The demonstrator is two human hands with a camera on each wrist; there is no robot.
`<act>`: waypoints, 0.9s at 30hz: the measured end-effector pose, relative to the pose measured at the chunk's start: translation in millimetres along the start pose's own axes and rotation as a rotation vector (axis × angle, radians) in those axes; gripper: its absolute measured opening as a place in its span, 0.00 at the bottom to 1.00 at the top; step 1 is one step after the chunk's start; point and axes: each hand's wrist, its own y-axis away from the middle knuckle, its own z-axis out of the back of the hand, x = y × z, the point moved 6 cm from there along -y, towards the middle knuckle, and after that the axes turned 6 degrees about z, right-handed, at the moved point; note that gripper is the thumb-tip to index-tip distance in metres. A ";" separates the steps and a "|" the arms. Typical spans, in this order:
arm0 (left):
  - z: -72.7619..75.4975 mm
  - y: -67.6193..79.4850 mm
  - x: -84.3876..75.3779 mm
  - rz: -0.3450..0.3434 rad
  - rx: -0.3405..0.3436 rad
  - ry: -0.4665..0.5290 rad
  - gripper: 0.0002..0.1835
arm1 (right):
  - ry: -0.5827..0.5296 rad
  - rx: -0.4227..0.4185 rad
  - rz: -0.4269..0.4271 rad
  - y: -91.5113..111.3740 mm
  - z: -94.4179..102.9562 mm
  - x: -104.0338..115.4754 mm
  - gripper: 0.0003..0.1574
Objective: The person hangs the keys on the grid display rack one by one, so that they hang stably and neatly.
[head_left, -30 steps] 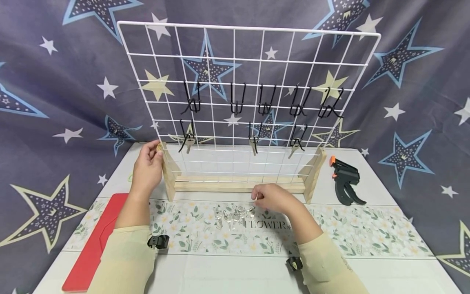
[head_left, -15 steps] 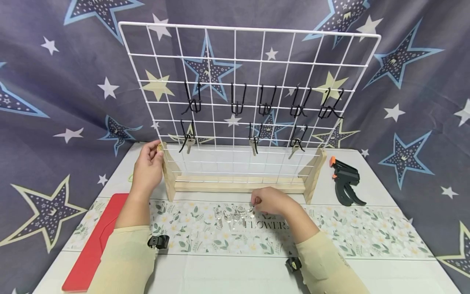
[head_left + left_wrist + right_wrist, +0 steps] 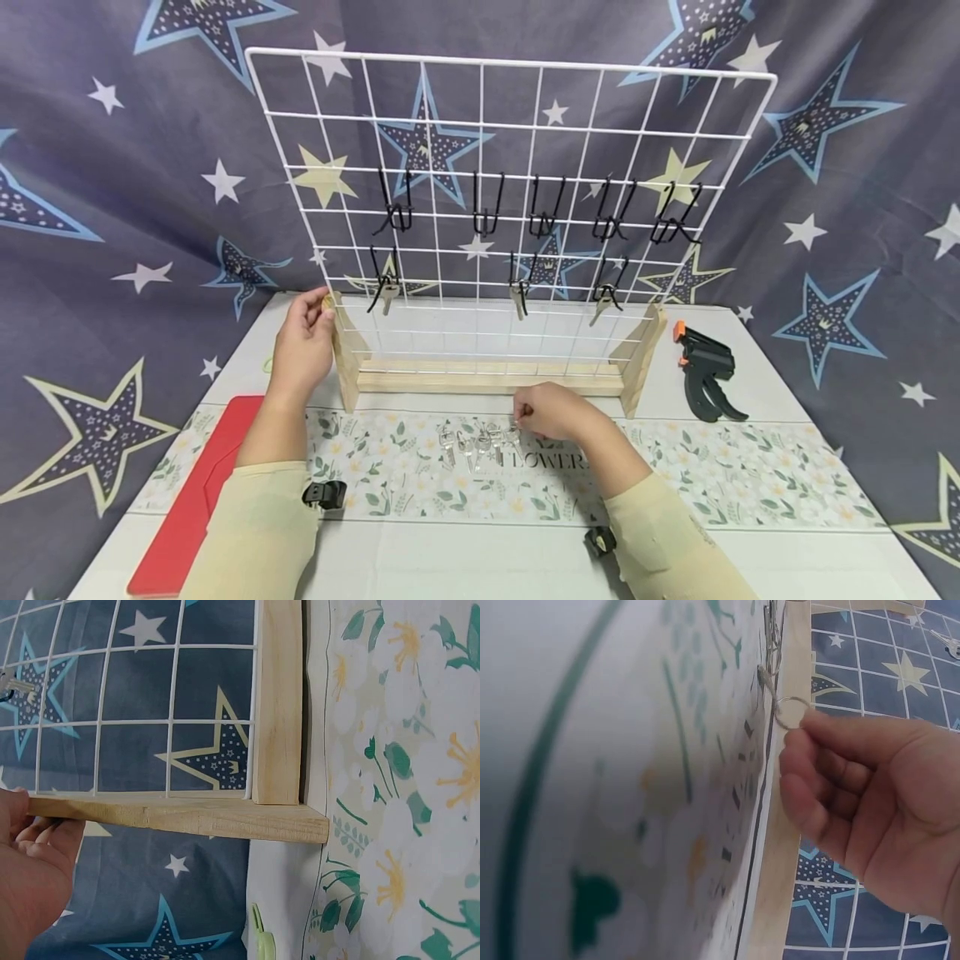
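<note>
My left hand (image 3: 302, 346) holds the top of the left wooden side support (image 3: 347, 354) of a white wire grid rack (image 3: 480, 125). In the left wrist view its fingers curl round the end of that wooden piece (image 3: 172, 817). My right hand (image 3: 558, 410) is low over the floral mat, at the right end of a group of loose keys (image 3: 468, 446). Seen from the right wrist, thumb and forefinger pinch a metal key ring (image 3: 791, 712), with a key (image 3: 767, 679) hanging off it beside the mat. Three keys (image 3: 519, 298) hang on the lower row of black hooks (image 3: 522, 271).
More black hooks (image 3: 543, 208) line the grid's upper row. A red flat case (image 3: 198, 492) lies left of my left forearm. To the right of the rack lies a black and orange pistol-shaped tool (image 3: 707, 367). The floral mat (image 3: 735, 471) runs across the white table.
My right fingertips have drawn closer together at the rightmost key on the mat, and the right forearm has shifted slightly left. The left hand stays on the wooden support.
</note>
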 end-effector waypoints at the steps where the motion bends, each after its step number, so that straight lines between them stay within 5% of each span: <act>1: -0.5 0.0 -0.3 0.001 0.002 0.000 0.23 | 0.001 -0.005 0.003 0.9 1.0 0.3 0.08; 16: -0.4 0.1 -0.8 0.017 0.008 -0.018 0.23 | -0.101 -0.125 0.082 22.3 36.2 18.8 0.04; 27: -0.2 0.4 -2.7 0.008 0.010 -0.016 0.23 | -0.049 -0.262 0.151 51.2 73.5 37.0 0.03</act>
